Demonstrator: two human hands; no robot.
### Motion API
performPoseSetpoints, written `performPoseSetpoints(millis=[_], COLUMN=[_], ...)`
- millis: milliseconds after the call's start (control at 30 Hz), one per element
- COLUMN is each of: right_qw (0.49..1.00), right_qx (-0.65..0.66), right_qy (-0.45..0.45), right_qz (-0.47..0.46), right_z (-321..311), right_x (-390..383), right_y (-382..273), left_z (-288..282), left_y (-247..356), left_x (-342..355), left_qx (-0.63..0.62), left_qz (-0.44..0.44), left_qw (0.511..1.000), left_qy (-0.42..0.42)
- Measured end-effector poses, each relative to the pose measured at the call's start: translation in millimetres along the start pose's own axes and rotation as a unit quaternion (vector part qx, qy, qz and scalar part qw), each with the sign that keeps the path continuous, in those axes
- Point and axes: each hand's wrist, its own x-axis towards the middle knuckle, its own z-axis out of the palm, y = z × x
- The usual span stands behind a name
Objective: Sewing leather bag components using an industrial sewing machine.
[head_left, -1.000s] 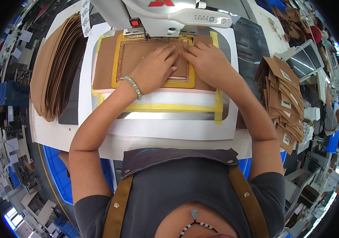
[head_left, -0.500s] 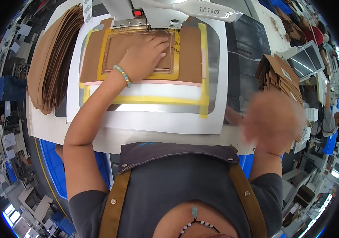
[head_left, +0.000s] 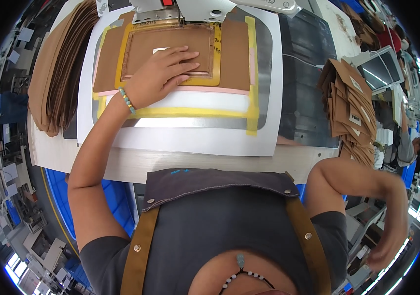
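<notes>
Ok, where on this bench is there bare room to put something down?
Free: the dark mat between the white template board and the right stack of brown pieces, and the pale bench strip by the apron. Crowded: the left stack, and the yellow frame under the left hand.

A brown panel [head_left: 170, 46] sits in a yellow frame [head_left: 216, 78] with a pink strip [head_left: 220, 90] on a white board [head_left: 195, 140], beside tan stacks [head_left: 55, 64], above a grey apron [head_left: 220, 216] with tan straps [head_left: 139, 255]
</notes>
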Motion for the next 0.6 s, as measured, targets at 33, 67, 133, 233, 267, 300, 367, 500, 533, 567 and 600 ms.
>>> performPoseSetpoints(millis=[33,67,133,233,267,300,367,500,533,567,600], right_qw=[0.993,0.977,0.913,0.835,0.842,0.843,0.839,0.845,0.849,0.852,0.852], right_qx=[-0.016,-0.023,-0.038,-0.402,-0.408,-0.407,-0.436,-0.448,-0.443,-0.438,-0.438], right_qy=[0.009,0.037,0.073,-0.053,-0.028,-0.031,-0.152,-0.191,-0.192,-0.193,-0.195], right_qz=[0.113,0.211,0.401,0.372,0.352,0.351,0.289,0.220,0.216,0.212,0.212], right_z=[-57,-23,-30,39,49,49,47,45,45,46,47], right_x=[-81,-62,-97,-130,-138,-144,-150,-145,-145,-144,-145], right_y=[-50,-14,14,102,119,131,148,161,162,163,165], left_z=[1,5,5,7,7,8,9,10,11,11,11], left_y=[2,2,1,2,1,-1,-3,-7,-8,-9,-10], left_x=[7,11,14,11,11,11,11,10,9,8,8], left_qx=[-0.014,-0.014,-0.018,-0.021,-0.022,-0.036,-0.049,-0.094,-0.111,-0.112,-0.115], left_qz=[-0.001,0.000,-0.004,-0.006,-0.008,-0.011,-0.017,-0.032,-0.038,-0.039,-0.042], left_qw=[1.000,1.000,1.000,0.999,0.999,0.999,0.998,0.994,0.991,0.991,0.991], left_qy=[0.019,0.012,0.013,0.025,0.028,0.028,0.032,0.051,0.057,0.058,0.059])
